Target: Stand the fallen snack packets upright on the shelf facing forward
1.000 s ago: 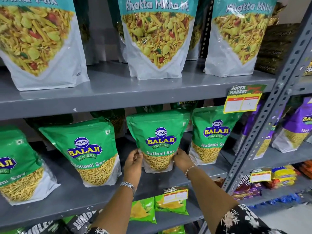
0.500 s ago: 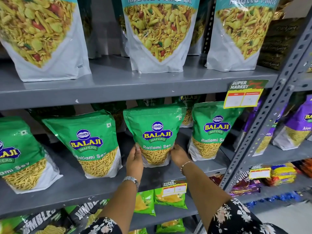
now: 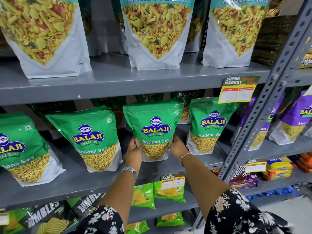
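Note:
A green Ratlami Sev packet (image 3: 155,125) stands upright, front facing me, at the middle of the grey middle shelf (image 3: 94,181). My left hand (image 3: 134,152) grips its lower left side and my right hand (image 3: 178,147) grips its lower right side. Three more green packets stand in the same row: one to its left (image 3: 91,137), one at the far left (image 3: 20,149) and one to its right (image 3: 209,125). All face forward and lean slightly back. Darker green packets (image 3: 185,98) sit behind them in shadow.
White and teal mixture packets (image 3: 157,31) line the upper shelf (image 3: 135,81). A price tag (image 3: 238,90) hangs on its front edge. A grey perforated upright (image 3: 263,105) divides off a bay with purple packets (image 3: 293,119). Small green chip packets (image 3: 168,190) sit below.
Both hands have pushed the middle packet a little deeper and straighter on the shelf, keeping their grip on its lower sides. My view has shifted slightly downward.

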Motion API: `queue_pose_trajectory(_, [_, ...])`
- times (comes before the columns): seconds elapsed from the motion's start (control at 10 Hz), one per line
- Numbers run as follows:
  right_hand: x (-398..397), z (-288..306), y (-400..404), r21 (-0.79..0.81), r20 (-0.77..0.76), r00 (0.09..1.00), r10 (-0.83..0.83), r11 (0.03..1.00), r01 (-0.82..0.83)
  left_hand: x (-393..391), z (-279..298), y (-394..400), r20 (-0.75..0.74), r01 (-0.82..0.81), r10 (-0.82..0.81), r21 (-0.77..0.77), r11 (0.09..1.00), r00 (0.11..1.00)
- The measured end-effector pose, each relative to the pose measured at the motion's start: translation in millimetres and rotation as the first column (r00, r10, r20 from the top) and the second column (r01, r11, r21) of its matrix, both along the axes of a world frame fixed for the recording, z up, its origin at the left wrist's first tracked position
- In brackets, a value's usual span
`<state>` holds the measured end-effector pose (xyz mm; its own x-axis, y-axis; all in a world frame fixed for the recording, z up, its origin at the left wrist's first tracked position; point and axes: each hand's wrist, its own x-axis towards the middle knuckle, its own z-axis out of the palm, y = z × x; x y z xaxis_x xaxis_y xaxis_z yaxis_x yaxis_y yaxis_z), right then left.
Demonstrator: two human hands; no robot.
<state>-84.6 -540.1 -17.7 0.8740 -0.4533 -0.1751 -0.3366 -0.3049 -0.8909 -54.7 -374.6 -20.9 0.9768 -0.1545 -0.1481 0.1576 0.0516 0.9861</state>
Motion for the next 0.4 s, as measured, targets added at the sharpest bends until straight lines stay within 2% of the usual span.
queue_pose_trajectory(0.2, [-5.1, 0.8, 2.2, -0.035, 0.001, 1.000, -0.012, 0.999, 0.012, -9.8, 3.0, 2.2, -0.058, -0.095, 0.094, -0.012, 0.995, 0.994])
queue_pose_trajectory(0.4, [-23.5, -6.1, 2.9, -0.009, 0.060, 0.997, 0.042, 0.999, -0.042, -40.8, 16.4, 3.4, -0.035, -0.088, 0.086, -0.078, 0.993, 0.996])
